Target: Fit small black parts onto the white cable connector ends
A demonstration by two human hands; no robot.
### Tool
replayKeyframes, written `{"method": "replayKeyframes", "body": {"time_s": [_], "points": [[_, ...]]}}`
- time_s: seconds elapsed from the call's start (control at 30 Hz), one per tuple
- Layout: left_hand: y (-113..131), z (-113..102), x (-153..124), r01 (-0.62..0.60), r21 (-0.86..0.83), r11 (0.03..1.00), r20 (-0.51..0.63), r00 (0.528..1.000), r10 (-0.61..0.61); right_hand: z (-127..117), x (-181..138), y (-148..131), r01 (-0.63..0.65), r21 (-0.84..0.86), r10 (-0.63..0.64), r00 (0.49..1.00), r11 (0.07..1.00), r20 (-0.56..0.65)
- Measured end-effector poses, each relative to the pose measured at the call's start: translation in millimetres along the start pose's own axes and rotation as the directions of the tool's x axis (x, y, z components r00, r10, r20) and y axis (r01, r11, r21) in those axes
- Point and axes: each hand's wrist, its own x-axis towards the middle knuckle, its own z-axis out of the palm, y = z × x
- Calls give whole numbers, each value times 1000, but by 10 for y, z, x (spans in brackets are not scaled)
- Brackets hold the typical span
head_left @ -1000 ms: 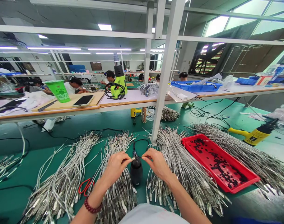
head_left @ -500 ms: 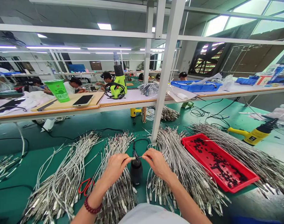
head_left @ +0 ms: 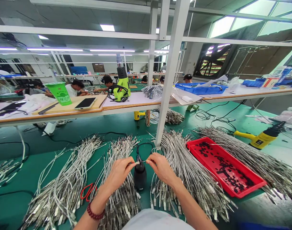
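Note:
My left hand (head_left: pixel 120 171) is closed in a pinch, its fingertips on a small pale metallic connector (head_left: pixel 137 163). Facing it across a narrow gap, my right hand (head_left: pixel 161 167) is also closed, thumb and forefinger pinching what looks like a thin wire end; the fingers hide most of it. Just below the fingertips stands a black rounded device (head_left: pixel 140 179) with a black cord behind it. White cables with metal plugs lie in a bundle (head_left: pixel 122 198) under my left forearm and in another bundle (head_left: pixel 184 166) by my right hand.
A red tray (head_left: pixel 232 188) with small black parts lies to the right, beside a further cable bundle (head_left: pixel 251 150) and a yellow heat gun (head_left: pixel 263 139). Red-handled scissors (head_left: pixel 88 191) lie left. A white post (head_left: pixel 169 73) rises ahead; the shelf carries a green cup (head_left: pixel 59 93) and a phone (head_left: pixel 85 103).
Both hands keep almost the same place and pinch. In the background, a co-worker's head has tipped lower.

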Motion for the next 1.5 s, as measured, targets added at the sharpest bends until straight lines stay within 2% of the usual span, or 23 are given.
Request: {"method": "replayKeyframes", "body": {"time_s": [0.57,0.77,1.0,1.23,1.5], "points": [[-70,57,23,73,139,988,44,996,-79,-10,23,-17,-11,-25,12,1000,1000,16],[-76,59,17,31,50,998,6,999,-31,-11,28,-17,-17,-14,17,1000,1000,1],[-47,49,11,43,-12,999,-3,999,-43,9,31,-2,-15,11,15,1000,1000,-22],[-44,46,-2,65,7,998,34,997,-65,10,15,7,-1,35,2,1000,999,-30],[-96,76,13,33,-24,999,-5,999,-34,8,10,16,-12,75,15,999,997,-38]]}}
